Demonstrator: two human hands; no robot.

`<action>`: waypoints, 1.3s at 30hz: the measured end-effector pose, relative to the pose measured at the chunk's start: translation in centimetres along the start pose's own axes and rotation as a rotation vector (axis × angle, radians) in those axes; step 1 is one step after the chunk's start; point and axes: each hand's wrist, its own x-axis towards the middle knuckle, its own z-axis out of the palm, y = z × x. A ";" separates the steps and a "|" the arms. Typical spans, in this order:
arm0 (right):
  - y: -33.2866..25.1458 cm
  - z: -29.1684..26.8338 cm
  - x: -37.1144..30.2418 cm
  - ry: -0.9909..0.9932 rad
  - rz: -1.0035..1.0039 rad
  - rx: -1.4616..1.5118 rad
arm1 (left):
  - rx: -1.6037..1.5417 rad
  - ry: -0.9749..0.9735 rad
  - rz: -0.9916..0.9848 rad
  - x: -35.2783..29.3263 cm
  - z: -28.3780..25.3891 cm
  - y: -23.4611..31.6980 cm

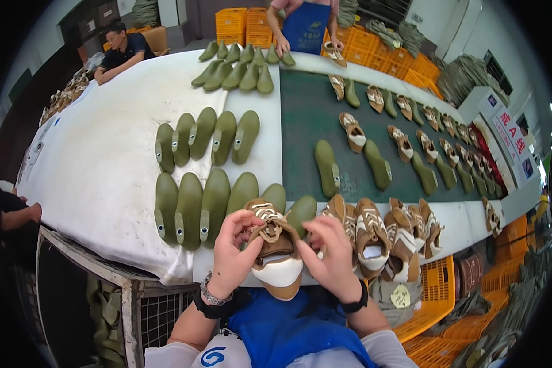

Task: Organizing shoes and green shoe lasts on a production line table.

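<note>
A brown and white lace-up shoe upper is right in front of me at the table edge, its opening and white heel lining toward me. My left hand is closed on the left side of the opening, beside the tied laces. On the other side my right hand has its thumb at the collar edge and its fingers curled; the fingertips are partly hidden. Just beyond the shoe stand green shoe lasts in a row. Right of my right hand, several similar brown and white shoes are bunched on the table edge.
A green conveyor belt carries lasts and shoes in rows. More lasts are grouped on the white table. A co-worker in a blue apron handles a shoe at the far side. An orange crate is at my right.
</note>
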 end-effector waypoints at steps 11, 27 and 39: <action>0.6 -5.9 5.0 -0.565 -0.095 -0.299 | 0.589 0.032 0.353 1.4 0.0 -0.7; 31.4 9.3 21.3 -0.361 0.450 -0.650 | 1.012 -0.239 0.071 0.7 -1.7 -8.7; 27.3 -0.2 19.3 -0.703 0.677 -1.026 | 0.980 -0.236 0.127 1.4 -2.2 -9.4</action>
